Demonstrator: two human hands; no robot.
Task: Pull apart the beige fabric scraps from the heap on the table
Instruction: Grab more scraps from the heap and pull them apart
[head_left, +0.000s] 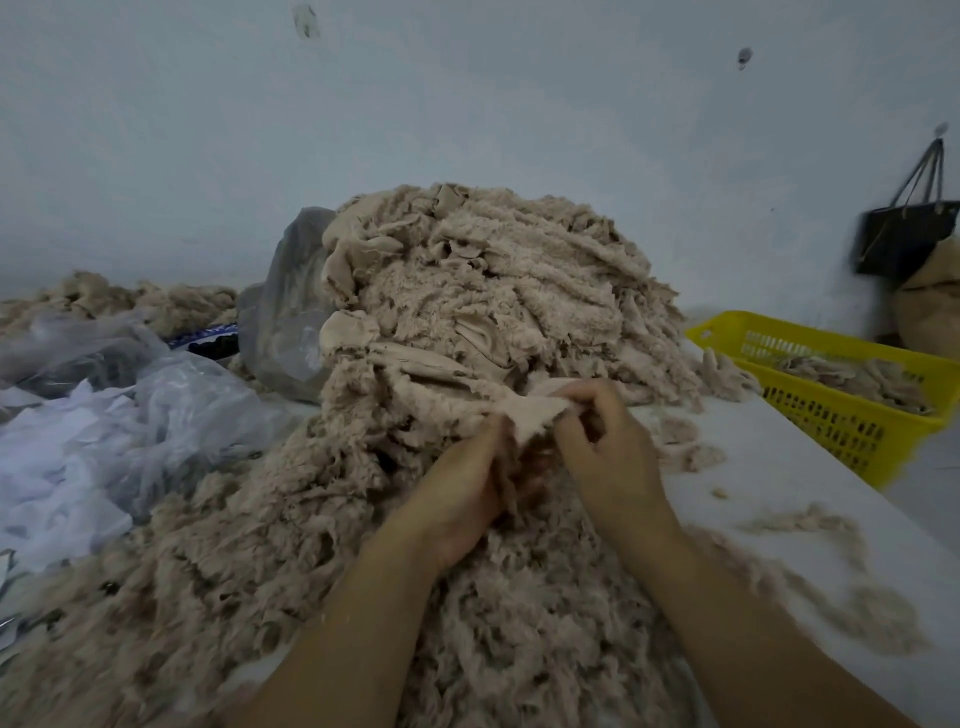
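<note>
A beige fabric scrap (527, 413) is pinched between the left hand (467, 488) and the right hand (608, 441), fingers curled on opposite edges, seemingly so it can be pulled apart; the heap (493, 291) is piled just beyond both hands.

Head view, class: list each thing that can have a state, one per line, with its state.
left hand: grips beige scrap
right hand: pinches beige scrap
beige scrap: held between them
heap: piled high on the table
yellow basket: holds some scraps
black bag: hangs on the wall
</note>
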